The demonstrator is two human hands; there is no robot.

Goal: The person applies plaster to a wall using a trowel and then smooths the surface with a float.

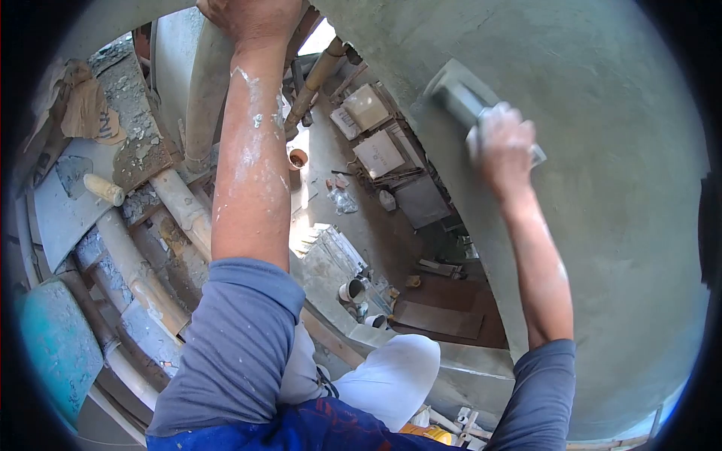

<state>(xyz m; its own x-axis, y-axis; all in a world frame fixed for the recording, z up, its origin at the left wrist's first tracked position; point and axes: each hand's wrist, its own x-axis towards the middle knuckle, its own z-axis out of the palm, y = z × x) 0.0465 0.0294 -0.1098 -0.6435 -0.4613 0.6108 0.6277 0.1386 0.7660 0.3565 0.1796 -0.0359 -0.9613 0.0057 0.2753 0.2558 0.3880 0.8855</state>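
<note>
Gripping with the right fingers [516,126], curled tight around a float [460,94] toward 1 o'clock. Holding the left hand [252,21] up at 11 o'clock, running out of view at the top; being unable to tell its finger spread or any hold. Seemingly resting the float's face against a grey plastered surface [617,188] spanning 1 to 4 o'clock. Probably calling for even pressure, a slightly raised leading edge and overlapping sweeps, avoiding ridges. Seeing bamboo poles [135,261] farther out at 9 o'clock, flat boxes [378,154] below at 12.
</note>
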